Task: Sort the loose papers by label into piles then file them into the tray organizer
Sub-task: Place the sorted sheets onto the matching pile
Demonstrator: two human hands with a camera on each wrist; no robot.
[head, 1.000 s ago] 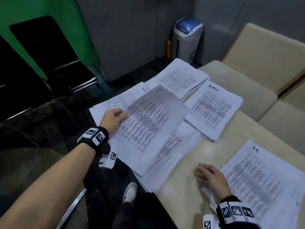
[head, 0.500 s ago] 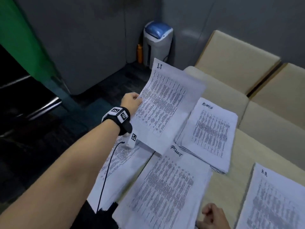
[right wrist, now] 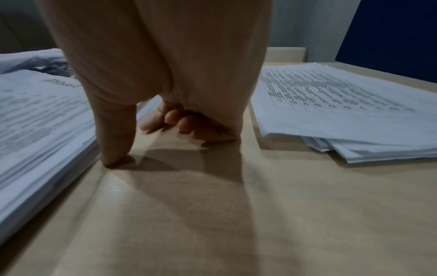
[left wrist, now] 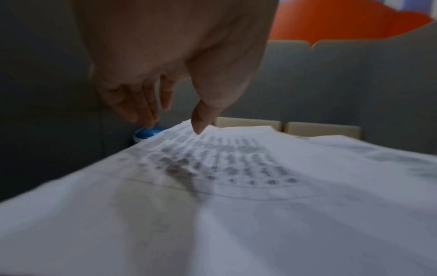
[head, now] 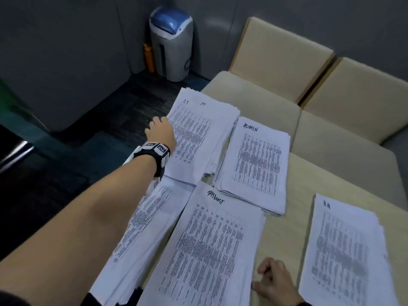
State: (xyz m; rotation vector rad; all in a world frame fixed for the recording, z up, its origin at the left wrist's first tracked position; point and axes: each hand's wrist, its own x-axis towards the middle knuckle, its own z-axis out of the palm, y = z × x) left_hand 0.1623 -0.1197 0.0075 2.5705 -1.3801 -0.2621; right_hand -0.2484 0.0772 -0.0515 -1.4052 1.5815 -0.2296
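Observation:
Five stacks of printed papers lie on the beige table (head: 282, 235). The far left one is the IT pile (head: 198, 133), with the ADMIN pile (head: 256, 164) to its right. Nearer me are a pile with a scrawled label (head: 209, 246), the H.R pile (head: 344, 250) and a pile under my left forearm (head: 143, 219). My left hand (head: 160, 131) is at the IT pile's left edge. In the left wrist view its thumb tip touches the top sheet (left wrist: 236, 186) and its fingers (left wrist: 141, 110) hang straight past the edge. My right hand (head: 273, 279) rests on bare table between two piles, fingers loosely curled, holding nothing.
A grey bin with a blue lid (head: 171, 43) and an orange bottle (head: 149, 57) stand on the dark floor beyond the table's left edge. Beige sofa cushions (head: 276, 47) border the far side. The left-hand piles overhang the table edge.
My left hand lifted the IT sheet off the near pile, carried it away from me and laid it on the IT pile. The right hand stayed on the table.

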